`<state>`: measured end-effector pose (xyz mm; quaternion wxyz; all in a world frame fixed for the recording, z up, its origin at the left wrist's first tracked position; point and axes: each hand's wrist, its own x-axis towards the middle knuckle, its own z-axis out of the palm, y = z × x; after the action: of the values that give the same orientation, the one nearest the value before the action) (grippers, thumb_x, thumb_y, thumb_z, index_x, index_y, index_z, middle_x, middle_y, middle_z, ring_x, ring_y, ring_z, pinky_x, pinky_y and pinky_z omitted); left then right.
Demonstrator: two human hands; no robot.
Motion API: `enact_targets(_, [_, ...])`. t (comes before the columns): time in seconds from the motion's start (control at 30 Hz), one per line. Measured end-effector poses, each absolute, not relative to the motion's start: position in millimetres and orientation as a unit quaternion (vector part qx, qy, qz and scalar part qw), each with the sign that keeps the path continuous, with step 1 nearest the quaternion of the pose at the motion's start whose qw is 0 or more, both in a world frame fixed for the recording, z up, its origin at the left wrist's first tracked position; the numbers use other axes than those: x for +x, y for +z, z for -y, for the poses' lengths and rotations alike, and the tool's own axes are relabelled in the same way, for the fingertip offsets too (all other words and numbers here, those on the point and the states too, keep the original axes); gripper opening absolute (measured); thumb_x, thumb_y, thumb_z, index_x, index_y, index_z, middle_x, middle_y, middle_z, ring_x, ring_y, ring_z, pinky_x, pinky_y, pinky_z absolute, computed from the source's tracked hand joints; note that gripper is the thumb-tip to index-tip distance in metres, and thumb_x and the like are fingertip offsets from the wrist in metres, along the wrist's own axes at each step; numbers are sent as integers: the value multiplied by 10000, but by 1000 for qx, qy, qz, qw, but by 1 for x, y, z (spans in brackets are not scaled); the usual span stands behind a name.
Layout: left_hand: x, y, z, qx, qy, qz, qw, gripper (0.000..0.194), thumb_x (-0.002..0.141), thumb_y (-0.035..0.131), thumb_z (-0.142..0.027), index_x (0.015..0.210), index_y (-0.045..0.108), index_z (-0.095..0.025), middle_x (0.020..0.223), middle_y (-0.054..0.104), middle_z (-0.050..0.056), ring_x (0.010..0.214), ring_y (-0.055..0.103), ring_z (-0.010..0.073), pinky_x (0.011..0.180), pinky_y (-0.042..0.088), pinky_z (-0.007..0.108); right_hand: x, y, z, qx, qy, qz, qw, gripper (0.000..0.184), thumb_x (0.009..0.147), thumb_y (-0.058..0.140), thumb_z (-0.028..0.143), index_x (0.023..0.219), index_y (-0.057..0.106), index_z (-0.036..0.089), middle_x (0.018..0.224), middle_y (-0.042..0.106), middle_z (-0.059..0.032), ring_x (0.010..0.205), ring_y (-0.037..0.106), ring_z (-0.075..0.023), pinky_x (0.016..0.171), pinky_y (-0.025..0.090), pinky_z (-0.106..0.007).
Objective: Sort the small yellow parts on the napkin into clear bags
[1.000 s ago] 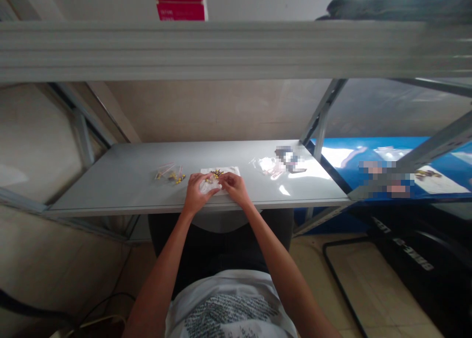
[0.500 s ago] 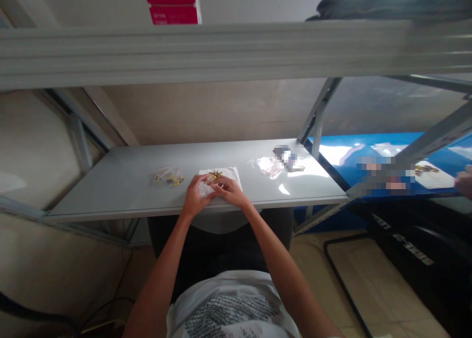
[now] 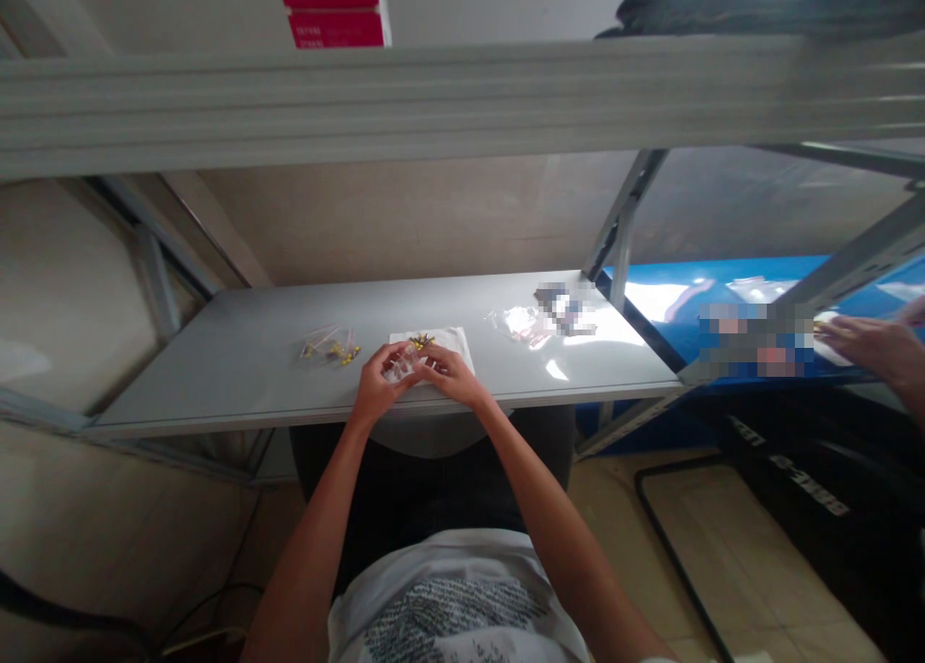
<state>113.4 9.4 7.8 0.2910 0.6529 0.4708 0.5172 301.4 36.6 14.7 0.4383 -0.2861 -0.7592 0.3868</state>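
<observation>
My left hand (image 3: 374, 382) and my right hand (image 3: 452, 374) meet near the front edge of the grey-white table. Between them is a small clear plastic bag (image 3: 405, 362), with the fingers of both hands closed on it. What the bag contains, if anything, I cannot make out. Under and behind the hands lies a white cloth or sheet of paper (image 3: 460, 343), partly covered by my right hand. Several small yellow and dark pieces (image 3: 422, 340) sit on it, just beyond my fingers. To the left, clear bags (image 3: 329, 347) with yellow and dark pieces rest on the table.
Shiny clear plastic bags (image 3: 527, 326) lie on the right of the table (image 3: 238, 355). A shelf beam (image 3: 434, 104) crosses above. Past the metal post (image 3: 627, 229) stands a blue table (image 3: 650, 276), where another person's hand (image 3: 878, 345) reaches in.
The clear bag shows more between my hands, and my fingers have shifted slightly around it. At the right, the other person's hand has come further in over the blue table.
</observation>
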Motion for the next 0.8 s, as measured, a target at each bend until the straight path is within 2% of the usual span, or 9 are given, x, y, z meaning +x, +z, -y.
enact_targets(0.2, [112,12,-8,654,511,-455,324,615,725,841,-504,1225,648,-203,1231,712,117,1079,702,259,951,565,392,301,13,-37,-282,404,757,428,402,953,593,501,1161,720,181,1065,728,-70,763,616,-151,674,486,-256])
enact_targets(0.4, [110,16,-8,656,499,-450,344,606,691,863,-495,1188,669,-206,1237,716,113,1095,703,269,932,576,394,300,19,-33,-271,424,744,440,456,1015,489,520,1213,721,181,1167,733,-84,984,662,-205,847,506,-303])
enact_targets(0.53, [111,16,-8,661,501,-455,325,622,670,878,-500,1189,681,-219,1225,720,101,1087,700,266,908,575,380,299,22,-31,-282,427,742,433,483,992,524,563,1226,714,186,1181,726,-87,951,658,-192,800,503,-278])
enact_targets(0.6, [111,14,-8,662,505,-462,304,610,677,877,-498,1189,687,-227,1200,724,92,1069,696,259,898,569,373,299,22,-31,-284,427,745,427,502,993,510,586,1213,714,184,1122,732,-79,878,647,-176,771,501,-272])
enact_targets(0.73, [111,10,-9,658,515,-495,236,537,738,837,-497,1187,693,-241,1144,729,67,989,687,236,847,553,361,303,23,-33,-296,422,748,419,566,1018,412,630,1023,752,177,845,688,-39,742,599,-157,711,490,-266])
enact_targets(0.8, [110,10,-10,654,527,-504,202,493,768,811,-501,1171,693,-242,1142,725,61,998,679,236,858,546,371,304,23,-33,-294,424,740,431,582,1028,377,634,997,753,191,905,682,-49,786,605,-160,698,490,-258])
